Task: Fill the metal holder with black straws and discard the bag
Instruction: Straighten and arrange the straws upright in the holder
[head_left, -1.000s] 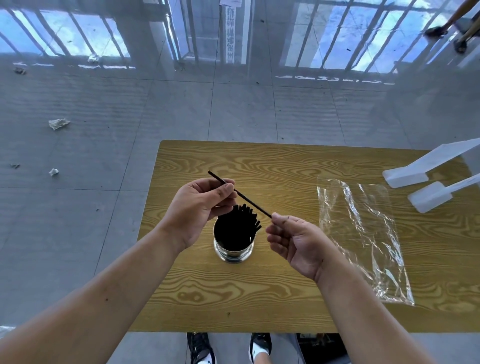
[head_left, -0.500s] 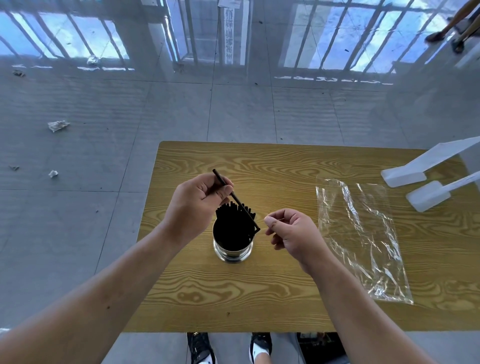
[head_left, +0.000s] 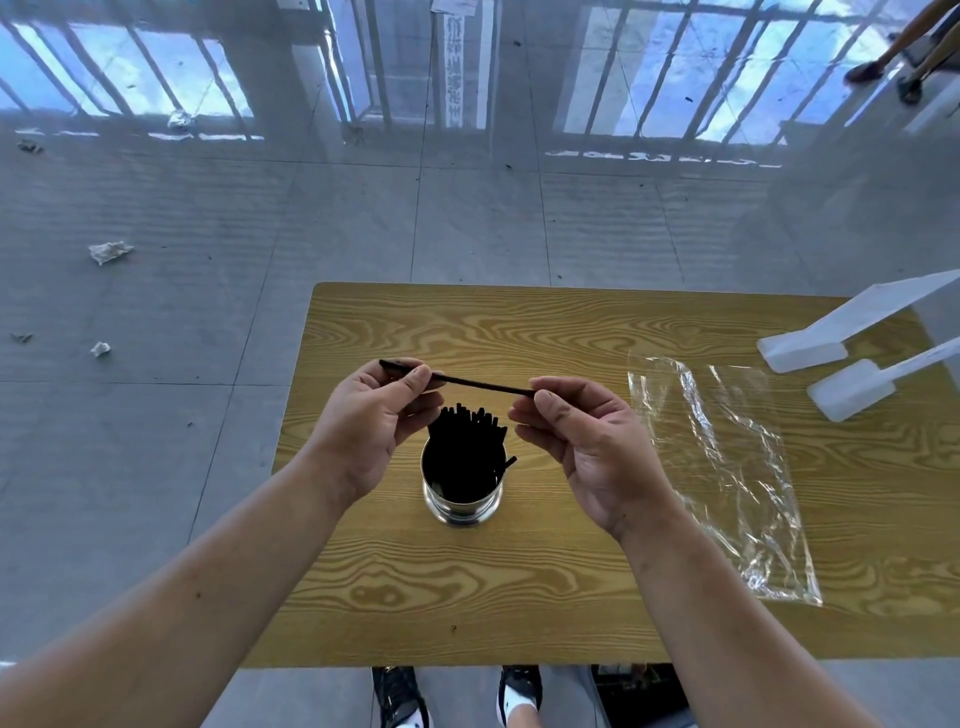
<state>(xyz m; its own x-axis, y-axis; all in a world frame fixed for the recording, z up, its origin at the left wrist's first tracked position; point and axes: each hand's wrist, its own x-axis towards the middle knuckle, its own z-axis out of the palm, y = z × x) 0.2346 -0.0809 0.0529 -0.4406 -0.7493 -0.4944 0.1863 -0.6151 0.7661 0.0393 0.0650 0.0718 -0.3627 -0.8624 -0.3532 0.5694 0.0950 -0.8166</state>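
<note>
Left hand (head_left: 363, 431) and right hand (head_left: 587, 441) fingers pinch opposite ends of one black straw (head_left: 483, 383), level above the straw-filled metal holder (head_left: 462, 506).

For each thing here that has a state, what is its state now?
Metal holder: upright, holding many straws.
Single straw: nearly level above the holder, pinched at both ends.
Bag: looks empty, lying on table.
Left hand: pinches single straw.
Right hand: pinches single straw.
</note>
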